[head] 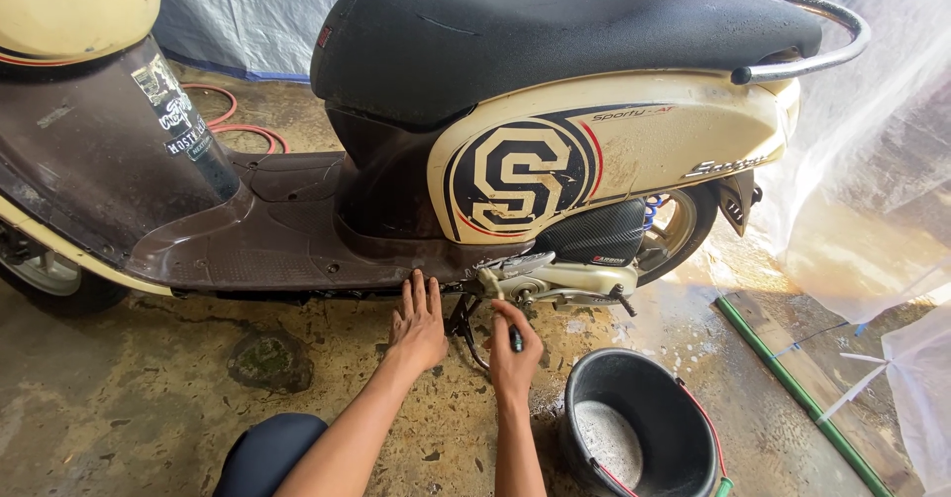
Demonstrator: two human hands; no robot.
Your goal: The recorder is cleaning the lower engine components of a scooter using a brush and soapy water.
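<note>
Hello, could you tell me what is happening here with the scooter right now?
A person is crouched beside a cream and brown scooter on a wet concrete floor. Their left hand lies flat under the edge of the footboard, near the stand. Their right hand grips a small dark tool, possibly a brush, below the engine casing. A black bucket with soapy water sits beside them.

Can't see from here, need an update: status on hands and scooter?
Left hand flat on the scooter's lower edge. Right hand closed on a small dark tool near the stand. Black bucket beside the right arm.
</note>
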